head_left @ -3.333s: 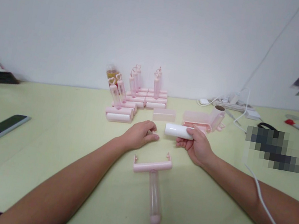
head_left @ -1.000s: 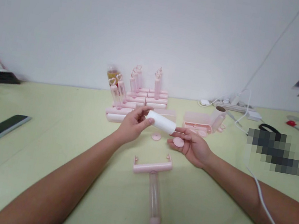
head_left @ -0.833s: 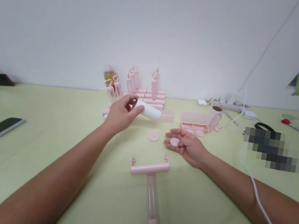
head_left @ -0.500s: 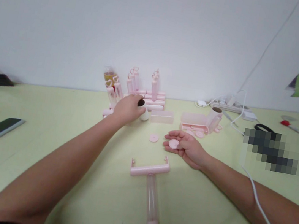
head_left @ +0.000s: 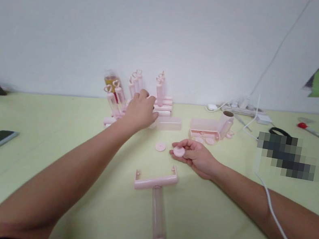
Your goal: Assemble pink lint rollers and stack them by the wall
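Pink disc [head_left: 179,152] is pinched in right hand [head_left: 197,158], nearer to the pink handle [head_left: 158,214], whose long axis runs near-to-far; left hand [head_left: 141,111] is half-curled, its hold hidden.

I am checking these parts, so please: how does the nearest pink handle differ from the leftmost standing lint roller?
Pose: the nearest pink handle lies along the table, while the leftmost standing lint roller has its grip pointing up.
Head: the nearest pink handle has a bare frame; the leftmost standing lint roller shows a little white, probably its roll, mostly hidden.
Both share pink parts and a see-through grip.
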